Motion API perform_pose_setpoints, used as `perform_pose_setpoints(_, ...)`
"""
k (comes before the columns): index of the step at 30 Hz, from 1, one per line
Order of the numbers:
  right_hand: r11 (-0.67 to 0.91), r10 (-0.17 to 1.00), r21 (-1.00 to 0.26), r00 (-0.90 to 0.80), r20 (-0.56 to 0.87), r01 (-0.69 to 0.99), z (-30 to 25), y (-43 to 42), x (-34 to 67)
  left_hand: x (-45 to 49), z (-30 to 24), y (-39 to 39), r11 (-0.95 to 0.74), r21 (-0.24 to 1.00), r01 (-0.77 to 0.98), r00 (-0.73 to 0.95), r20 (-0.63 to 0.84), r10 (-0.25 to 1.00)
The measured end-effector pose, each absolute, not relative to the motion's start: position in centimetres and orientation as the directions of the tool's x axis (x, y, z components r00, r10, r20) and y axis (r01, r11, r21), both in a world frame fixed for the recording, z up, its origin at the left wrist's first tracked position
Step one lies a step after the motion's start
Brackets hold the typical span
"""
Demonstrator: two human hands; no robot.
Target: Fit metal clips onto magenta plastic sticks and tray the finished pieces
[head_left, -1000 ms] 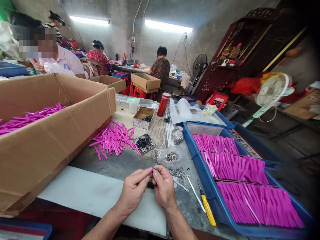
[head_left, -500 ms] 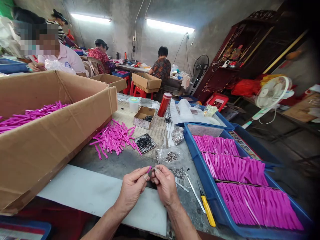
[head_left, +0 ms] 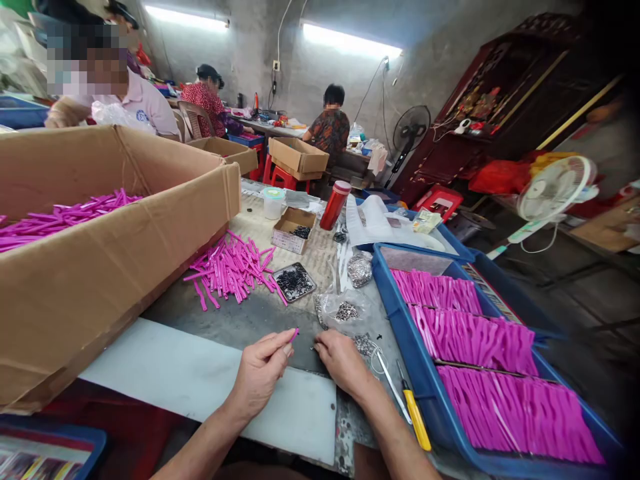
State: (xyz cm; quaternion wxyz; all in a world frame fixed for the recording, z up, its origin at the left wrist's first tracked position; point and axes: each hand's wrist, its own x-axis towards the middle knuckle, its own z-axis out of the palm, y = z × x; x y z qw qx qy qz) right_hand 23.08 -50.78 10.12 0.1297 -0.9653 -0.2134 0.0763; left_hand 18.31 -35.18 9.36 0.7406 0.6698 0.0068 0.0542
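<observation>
My left hand is closed in a pinch on a slim magenta plastic piece, whose tip pokes out past the fingers; the rest is hidden. My right hand is apart from it, lower over the dark tabletop, with its fingers bunched together. A tiny dark bit shows at those fingertips, too small to name. Just beyond my right hand lie a clear plastic bag of small metal parts and a loose heap of metal bits. Further off sit a pile of magenta pieces and a tray of small black parts.
A large cardboard box of magenta pieces stands at left. At right, a blue crate holds rows of them. Between lie a yellow-handled screwdriver, a white board and a red flask. Co-workers sit beyond.
My hands have moved apart: the right has gone right and down to the tabletop, while the left stays nearly in place with the magenta piece. The view has shifted slightly.
</observation>
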Motion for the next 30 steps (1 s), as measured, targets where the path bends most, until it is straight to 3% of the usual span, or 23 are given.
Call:
perform_pose_setpoints(7,-0.857,0.449,-0.32,0.89,-0.082,0.403,10.1,-51.2,23.0,18.3,9.3,-34.9,0.07,0.995,-0.075,0.993,0.068,0.101)
perform_pose_setpoints(13,-0.854,0.49,-0.259,0.866,-0.105,0.452,9.6,-50.7,22.9,18.3,9.4,-34.8,0.054,0.996,-0.077,0.992,0.071,0.1)
perform_pose_setpoints(25,-0.928,0.372,-0.089,0.917,-0.146,0.362,10.1,-49.4,22.9,18.4,9.1,-35.1,0.061,0.994,-0.089,0.991,0.083,0.101)
perform_pose_setpoints(28,-0.934,0.351,-0.115,0.928,-0.129,0.337,10.1,-49.4,22.8,18.3,9.2,-35.1,0.051,0.996,-0.076,0.993,0.071,0.097)
perform_pose_setpoints(30,-0.929,0.331,-0.203,0.939,-0.092,0.308,10.0,-49.5,22.7,18.2,9.1,-35.1,0.046,0.996,-0.075,0.993,0.07,0.09)
